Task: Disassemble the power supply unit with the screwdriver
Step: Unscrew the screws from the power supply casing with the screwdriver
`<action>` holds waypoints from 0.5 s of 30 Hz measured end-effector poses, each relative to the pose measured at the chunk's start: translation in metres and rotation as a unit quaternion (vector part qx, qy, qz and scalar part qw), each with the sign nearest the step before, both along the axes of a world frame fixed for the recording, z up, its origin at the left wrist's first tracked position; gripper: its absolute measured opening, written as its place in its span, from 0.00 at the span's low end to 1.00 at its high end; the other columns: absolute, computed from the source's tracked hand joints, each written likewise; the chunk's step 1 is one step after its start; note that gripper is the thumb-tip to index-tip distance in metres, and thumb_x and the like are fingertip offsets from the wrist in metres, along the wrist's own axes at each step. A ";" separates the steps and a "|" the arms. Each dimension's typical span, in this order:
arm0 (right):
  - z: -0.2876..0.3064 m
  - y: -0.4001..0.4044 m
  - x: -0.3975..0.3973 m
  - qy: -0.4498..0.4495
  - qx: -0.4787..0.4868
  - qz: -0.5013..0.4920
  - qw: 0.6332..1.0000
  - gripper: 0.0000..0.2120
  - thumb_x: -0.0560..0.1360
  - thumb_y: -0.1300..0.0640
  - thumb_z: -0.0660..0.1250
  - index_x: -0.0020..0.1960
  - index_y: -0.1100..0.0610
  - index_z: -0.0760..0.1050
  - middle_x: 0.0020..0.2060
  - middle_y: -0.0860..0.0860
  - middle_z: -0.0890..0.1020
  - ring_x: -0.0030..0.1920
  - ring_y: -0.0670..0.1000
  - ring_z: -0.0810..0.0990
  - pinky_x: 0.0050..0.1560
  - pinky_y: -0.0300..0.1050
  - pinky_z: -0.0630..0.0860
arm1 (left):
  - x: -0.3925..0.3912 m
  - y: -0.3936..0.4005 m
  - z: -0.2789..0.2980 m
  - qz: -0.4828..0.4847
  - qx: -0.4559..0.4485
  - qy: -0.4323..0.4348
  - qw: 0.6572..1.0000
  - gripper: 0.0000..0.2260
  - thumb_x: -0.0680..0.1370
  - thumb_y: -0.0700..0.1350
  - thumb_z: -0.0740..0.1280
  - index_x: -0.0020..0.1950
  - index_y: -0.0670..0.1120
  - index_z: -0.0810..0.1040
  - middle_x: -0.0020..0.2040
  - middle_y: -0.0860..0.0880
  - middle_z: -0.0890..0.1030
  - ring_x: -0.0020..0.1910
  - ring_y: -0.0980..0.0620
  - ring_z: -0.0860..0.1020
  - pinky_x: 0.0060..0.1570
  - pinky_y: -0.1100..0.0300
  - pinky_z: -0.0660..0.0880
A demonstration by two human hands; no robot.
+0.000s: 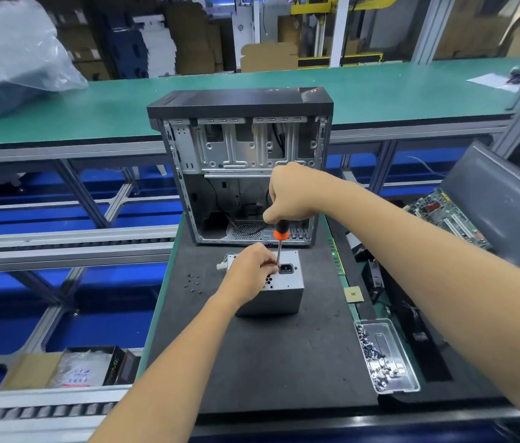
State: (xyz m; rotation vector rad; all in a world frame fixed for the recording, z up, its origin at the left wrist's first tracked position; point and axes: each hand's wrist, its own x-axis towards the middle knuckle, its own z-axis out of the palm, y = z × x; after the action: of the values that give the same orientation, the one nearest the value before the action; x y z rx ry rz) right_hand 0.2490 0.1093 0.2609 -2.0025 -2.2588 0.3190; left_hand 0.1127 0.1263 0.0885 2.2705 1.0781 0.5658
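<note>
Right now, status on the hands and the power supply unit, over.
Right hand grips screwdriver, upright, tip down on power supply unit. Left hand steadies unit's top, fingers at the shaft. Loose screws lie left of the unit, apart.

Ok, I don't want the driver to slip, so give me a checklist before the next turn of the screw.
1. Right hand grips the screwdriver handle: ok.
2. Shaft upright over the power supply unit: ok.
3. Left hand steadies the unit's top beside the shaft: ok.
4. Tip seated in a screw head: cannot tell, fingers hide it.
5. Unit flat on the black mat: ok.
6. Loose screws lie clear of the unit: ok.
</note>
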 end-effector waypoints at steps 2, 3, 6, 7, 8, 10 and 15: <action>0.000 0.000 0.000 0.000 0.000 0.000 1.000 0.18 0.65 0.54 0.70 0.25 0.57 0.63 0.19 0.50 0.62 0.25 0.53 0.61 0.26 0.40 0.58 | 0.000 0.000 0.000 -0.005 0.005 -0.003 1.000 0.03 0.76 0.39 0.68 0.44 0.43 0.81 0.41 0.53 0.73 0.44 0.54 0.72 0.47 0.64 0.67; 0.000 0.000 -0.001 -0.003 0.002 0.002 1.000 0.18 0.65 0.54 0.70 0.25 0.57 0.63 0.19 0.50 0.62 0.25 0.53 0.60 0.26 0.40 0.58 | 0.000 0.000 0.000 -0.007 0.008 -0.005 1.000 0.03 0.76 0.39 0.68 0.44 0.43 0.81 0.41 0.53 0.73 0.44 0.54 0.72 0.46 0.64 0.66; 0.001 -0.001 -0.005 -0.012 0.007 0.005 1.000 0.18 0.65 0.53 0.70 0.26 0.58 0.63 0.20 0.50 0.63 0.25 0.53 0.61 0.25 0.40 0.59 | -0.001 0.000 -0.001 -0.007 0.007 -0.014 1.000 0.03 0.76 0.38 0.68 0.43 0.42 0.81 0.41 0.53 0.74 0.44 0.54 0.72 0.47 0.64 0.67; 0.001 -0.002 -0.006 -0.014 0.007 0.005 1.000 0.18 0.65 0.53 0.70 0.26 0.58 0.63 0.20 0.50 0.64 0.25 0.53 0.62 0.26 0.40 0.59 | -0.002 0.000 -0.001 -0.006 0.006 -0.017 1.000 0.03 0.76 0.38 0.68 0.43 0.42 0.80 0.41 0.53 0.74 0.44 0.54 0.72 0.47 0.64 0.68; 0.001 -0.002 -0.007 -0.016 0.006 0.005 1.000 0.18 0.66 0.53 0.70 0.26 0.58 0.63 0.20 0.51 0.65 0.25 0.53 0.62 0.26 0.40 0.60 | -0.001 0.000 -0.002 -0.005 0.004 -0.018 1.000 0.03 0.76 0.38 0.68 0.43 0.42 0.80 0.42 0.52 0.74 0.44 0.54 0.73 0.47 0.63 0.68; 0.002 -0.003 -0.009 -0.022 0.004 0.002 1.000 0.18 0.66 0.53 0.70 0.27 0.58 0.64 0.21 0.51 0.66 0.25 0.53 0.63 0.26 0.40 0.61 | -0.001 0.000 -0.001 -0.004 -0.001 -0.017 1.000 0.03 0.76 0.38 0.68 0.43 0.41 0.80 0.42 0.52 0.74 0.43 0.54 0.73 0.46 0.63 0.68; 0.002 -0.002 -0.017 -0.072 -0.029 0.040 0.996 0.21 0.72 0.49 0.66 0.26 0.59 0.66 0.19 0.51 0.70 0.25 0.53 0.69 0.27 0.41 0.63 | -0.003 0.003 -0.005 -0.008 -0.006 -0.029 1.000 0.03 0.75 0.38 0.69 0.42 0.44 0.80 0.42 0.53 0.75 0.42 0.55 0.73 0.44 0.66 0.67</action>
State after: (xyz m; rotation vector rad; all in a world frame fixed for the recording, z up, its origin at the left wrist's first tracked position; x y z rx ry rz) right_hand 0.2325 0.1069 0.2631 -2.0287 -2.4472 0.2591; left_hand 0.1094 0.1290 0.0839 2.2365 1.0312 0.6143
